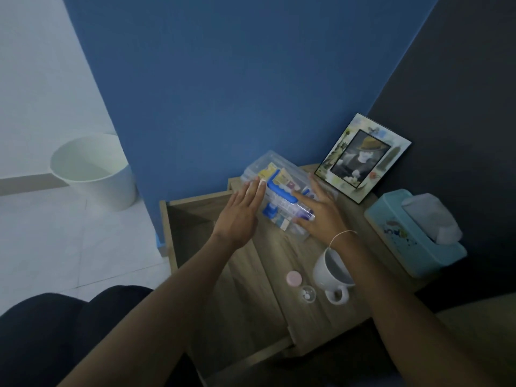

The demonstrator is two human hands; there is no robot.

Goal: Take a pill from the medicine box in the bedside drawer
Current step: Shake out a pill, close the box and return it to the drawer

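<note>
Two hands — left hand [242, 212], right hand [321, 209] — one medicine box [282, 195], one mug [332, 272].

The medicine box [282, 191] is clear glossy plastic with a blue plastic handle [279, 191], the desk [315, 317] matt wood-grain, the cup [331, 272] smooth white ceramic, the bin [92, 171] matt white plastic.

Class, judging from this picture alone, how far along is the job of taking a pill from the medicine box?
Done: the drawer is open, and the medicine box is on the bedside table. In hand: the left hand and right hand flank the box, lid seemingly closed. Left: opening it, picking a pill.
</note>
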